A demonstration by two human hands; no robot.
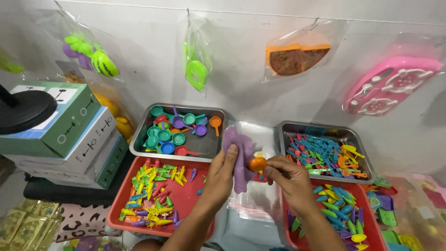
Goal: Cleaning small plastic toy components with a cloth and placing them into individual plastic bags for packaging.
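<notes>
Both forearms come up from the bottom edge and meet over the middle of the workspace, angled toward each other. The left hand [222, 169] is raised with the back of the hand up, its fingers curled and pinched on the lower edge of a purple toy piece [239, 158], a flat, lumpy-edged plastic shape that stands upright between the two hands. The right hand [289, 175] sits just beside it, knuckles bent and wrist cocked inward, with thumb and forefinger closed on a small orange toy piece [257, 163], rounded and glossy, held right against the purple one. Under the hands lies a stack of clear plastic bags [253, 204]. To the left, a red tray [186, 200] is strewn with small carrot-shaped toys [151, 197] in yellow, green, pink and purple. Behind it a metal tray [210, 143] holds tiny pots and pans [173, 130] in teal, purple and orange. On the right, another metal tray [355, 144] carries a heap of blue, red and yellow toy utensils [320, 155], and in front of that a second red tray [371, 223] holds green and blue leaf-like pieces [339, 204]. Stacked cardboard boxes [69, 135] stand at the far left, and bagged toys [197, 60] hang on the white wall behind.
</notes>
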